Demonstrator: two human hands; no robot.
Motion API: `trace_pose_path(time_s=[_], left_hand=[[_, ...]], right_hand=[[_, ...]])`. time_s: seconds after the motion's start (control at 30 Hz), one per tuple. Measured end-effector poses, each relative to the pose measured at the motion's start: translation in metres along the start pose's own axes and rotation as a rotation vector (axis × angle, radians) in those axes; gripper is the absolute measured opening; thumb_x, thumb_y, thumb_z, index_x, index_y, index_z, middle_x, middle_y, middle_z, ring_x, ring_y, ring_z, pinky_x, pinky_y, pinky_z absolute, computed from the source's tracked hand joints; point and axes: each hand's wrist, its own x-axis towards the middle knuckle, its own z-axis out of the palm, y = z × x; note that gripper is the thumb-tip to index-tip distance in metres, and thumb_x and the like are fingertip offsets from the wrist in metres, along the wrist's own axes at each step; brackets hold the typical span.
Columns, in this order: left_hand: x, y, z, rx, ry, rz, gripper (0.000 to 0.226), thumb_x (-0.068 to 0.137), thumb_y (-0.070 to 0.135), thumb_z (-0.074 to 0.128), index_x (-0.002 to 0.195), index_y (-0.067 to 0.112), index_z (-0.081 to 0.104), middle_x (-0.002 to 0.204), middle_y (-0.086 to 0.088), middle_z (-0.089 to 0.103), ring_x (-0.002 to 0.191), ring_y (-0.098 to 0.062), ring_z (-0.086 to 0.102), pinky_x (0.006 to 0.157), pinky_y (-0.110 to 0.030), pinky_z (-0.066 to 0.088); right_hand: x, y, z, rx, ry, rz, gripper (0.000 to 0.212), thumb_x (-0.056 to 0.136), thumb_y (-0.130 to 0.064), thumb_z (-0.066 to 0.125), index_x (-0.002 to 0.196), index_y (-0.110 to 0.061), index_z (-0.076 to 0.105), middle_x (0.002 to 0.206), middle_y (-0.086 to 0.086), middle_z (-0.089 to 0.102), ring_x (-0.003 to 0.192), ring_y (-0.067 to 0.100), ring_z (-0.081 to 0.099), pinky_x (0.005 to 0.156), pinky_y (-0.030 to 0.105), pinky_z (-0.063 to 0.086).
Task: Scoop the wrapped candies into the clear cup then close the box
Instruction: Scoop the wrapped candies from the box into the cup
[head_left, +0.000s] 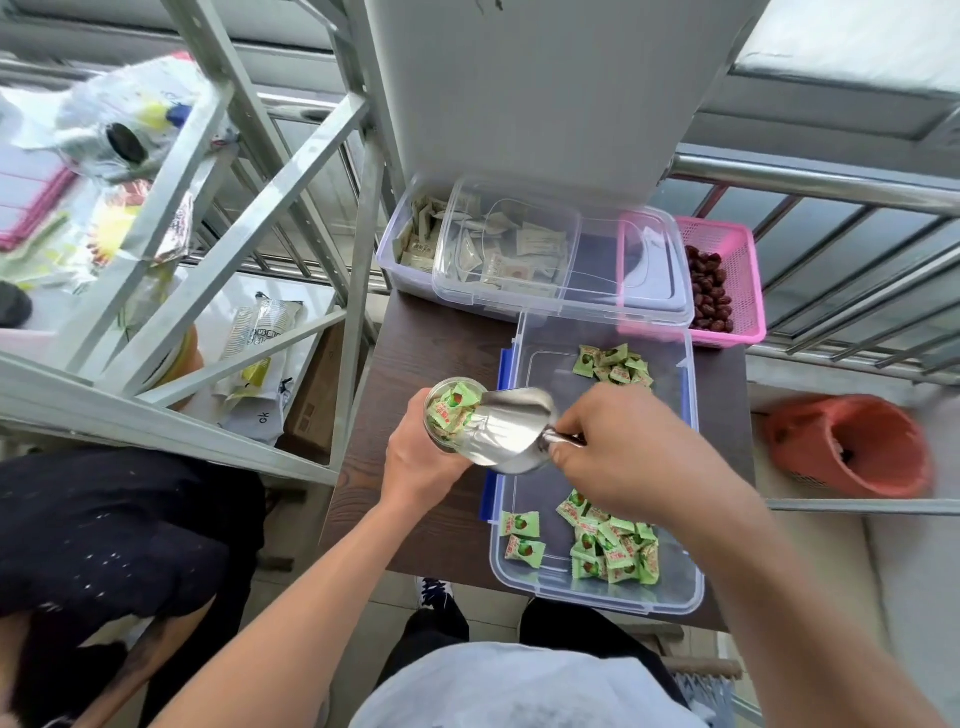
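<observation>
Left hand (415, 457) fingers curled round clear cup (451, 413) holding green wrapped candies (453, 405), right hand (628, 447) pinching metal scoop (506, 434) handle, scoop mouth tipped into cup, more candies loose in open box (685, 415) just beside

Mid-frame, your scoop (509, 431) reaches into the cup (447, 410), left of the box (545, 358); lid (597, 260) above it, basket (748, 270) upper right.

The clear cup (451, 411), partly filled with green wrapped candies (457, 401), is just left of the box (695, 467), and the metal scoop (511, 431) touches its mouth. The clear box is open; more candies lie in two groups, at its far and near ends.
</observation>
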Motion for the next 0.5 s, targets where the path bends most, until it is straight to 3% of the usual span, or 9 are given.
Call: trace_pose_path(time_s=[0.07, 0.17, 0.33, 0.5], left_hand=[[0.0, 0.001, 0.0, -0.001, -0.003, -0.003, 0.063, 0.068, 0.032, 0.088, 0.117, 0.045, 0.05, 0.101, 0.02, 0.067, 0.093, 0.01, 0.061, 0.076, -0.014, 0.047], [-0.001, 0.001, -0.001, -0.017, -0.001, 0.002, 0.06, 0.069, 0.033, 0.086, 0.116, 0.045, 0.052, 0.101, 0.019, 0.068, 0.092, 0.006, 0.063, 0.078, -0.02, 0.051], [-0.002, 0.002, -0.001, -0.023, 0.015, 0.04, 0.067, 0.066, 0.032, 0.09, 0.109, 0.06, 0.047, 0.104, 0.023, 0.067, 0.096, 0.005, 0.062, 0.082, -0.022, 0.051], [0.0, -0.001, -0.001, -0.031, 0.008, 0.054, 0.076, 0.063, 0.03, 0.095, 0.116, 0.056, 0.047, 0.109, 0.023, 0.067, 0.103, 0.003, 0.063, 0.087, -0.021, 0.052]], right_hand=[[0.005, -0.004, 0.007, -0.025, -0.003, 0.016, 0.02, 0.088, -0.022, 0.055, 0.073, -0.011, 0.061, 0.061, 0.007, 0.054, 0.053, 0.024, 0.05, 0.047, 0.028, 0.037], [0.009, -0.012, 0.01, -0.046, 0.003, 0.026, 0.025, 0.086, -0.02, 0.056, 0.063, -0.016, 0.046, 0.059, 0.003, 0.045, 0.051, 0.021, 0.044, 0.046, 0.026, 0.031], [0.025, -0.02, 0.017, -0.039, 0.001, 0.032, 0.03, 0.084, -0.02, 0.056, 0.061, -0.016, 0.038, 0.064, 0.004, 0.043, 0.058, 0.027, 0.047, 0.051, 0.028, 0.033], [0.026, -0.001, 0.009, 0.054, 0.033, 0.028, 0.032, 0.087, -0.022, 0.057, 0.058, -0.01, 0.052, 0.053, 0.005, 0.048, 0.054, 0.025, 0.049, 0.047, 0.028, 0.033]])
